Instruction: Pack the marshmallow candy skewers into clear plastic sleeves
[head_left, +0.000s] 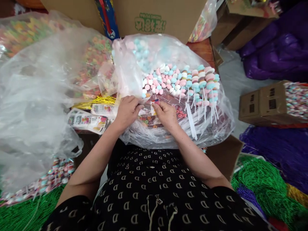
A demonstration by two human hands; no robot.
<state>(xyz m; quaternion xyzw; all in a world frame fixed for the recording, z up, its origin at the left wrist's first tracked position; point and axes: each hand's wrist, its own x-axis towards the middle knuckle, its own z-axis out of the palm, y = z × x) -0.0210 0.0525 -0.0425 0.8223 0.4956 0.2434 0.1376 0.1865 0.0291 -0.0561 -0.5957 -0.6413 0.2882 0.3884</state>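
Observation:
My left hand (128, 110) is closed in a pinch at the near-left of a large clear plastic bag (223, 112); what its fingertips hold is too small to make out. Just right of it, my right hand (166, 116) pinches a small printed wrapper (153, 109) between thumb and forefinger. Beyond both hands lies a pile of pink, white and blue round candies (163, 78). Skewers of stacked candies (202, 80) rest to the right, their white sticks toward me. Loose white sticks (191, 122) lie nearer, beside red candy rings (180, 112).
Printed wrappers (84, 120) and yellow twist ties (96, 101) sit left of my hands. Bags of coloured candy rings (93, 61) fill the left side. A cardboard box (154, 12) stands behind. On the right are another carton (262, 102) and green tinsel-like strands (262, 179).

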